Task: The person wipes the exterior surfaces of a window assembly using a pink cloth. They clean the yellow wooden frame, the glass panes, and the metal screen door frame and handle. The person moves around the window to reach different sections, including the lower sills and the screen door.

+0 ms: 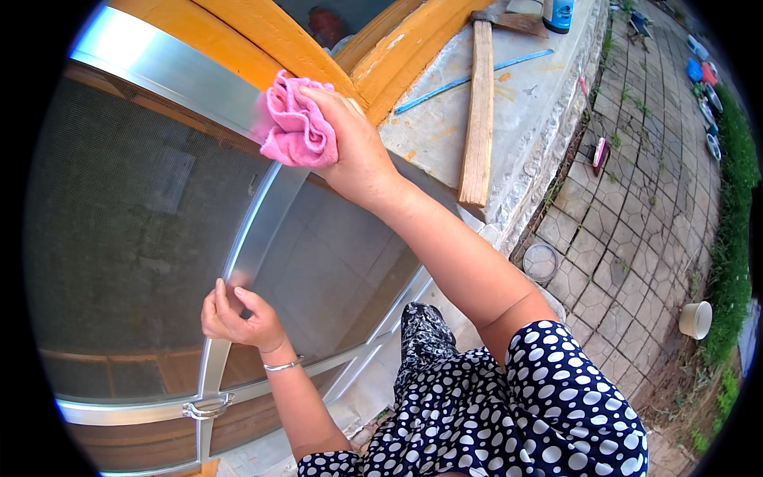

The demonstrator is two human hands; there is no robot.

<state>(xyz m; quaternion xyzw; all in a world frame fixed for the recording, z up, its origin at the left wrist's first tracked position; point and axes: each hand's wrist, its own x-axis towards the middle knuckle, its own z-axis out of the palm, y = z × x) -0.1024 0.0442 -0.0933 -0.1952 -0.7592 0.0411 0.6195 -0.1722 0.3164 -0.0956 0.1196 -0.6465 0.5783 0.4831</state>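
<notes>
My right hand reaches up and presses a crumpled pink cloth against the top of a metal door frame, where the upright bar meets the upper rail. My left hand grips the same silver upright bar lower down, fingers curled around it; a thin bracelet sits on that wrist. The frame holds dark mesh screen panels on both sides. A metal handle is fixed near the bar's lower end.
An orange wooden frame surrounds the door. To the right, a concrete ledge carries a wooden-handled tool and a blue rod. Paving stones, a round strainer, a white pot and grass lie beyond.
</notes>
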